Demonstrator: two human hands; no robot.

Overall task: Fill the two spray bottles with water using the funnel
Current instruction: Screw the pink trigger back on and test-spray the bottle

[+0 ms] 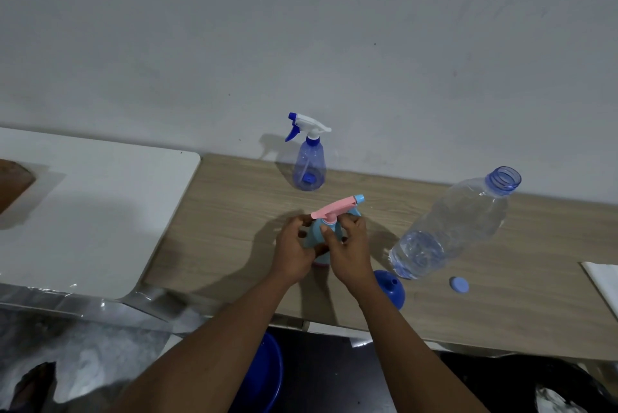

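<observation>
So the pale blue spray bottle (pixel 314 238) with the pink trigger top (pixel 331 210) is being held upright on the wooden table (pixel 217 228), pretty much dead centre. Its body is gripped by the left hand (pixel 294 247), and the collar just under the pink top is pinched by the curled fingers of the right hand (pixel 349 250). The second spray bottle (pixel 309 168), see-through blue with a white and blue trigger, is parked further back by the wall, well apart from the hands, top on. The blue funnel (pixel 392 292) is left lying on the table just beside the right wrist, partly hidden by the forearm. Off to the right a big clear water bottle (pixel 451 228) is stood uncapped, water seen only in its lower part, and its blue cap (pixel 458 285) is lying near its base.
</observation>
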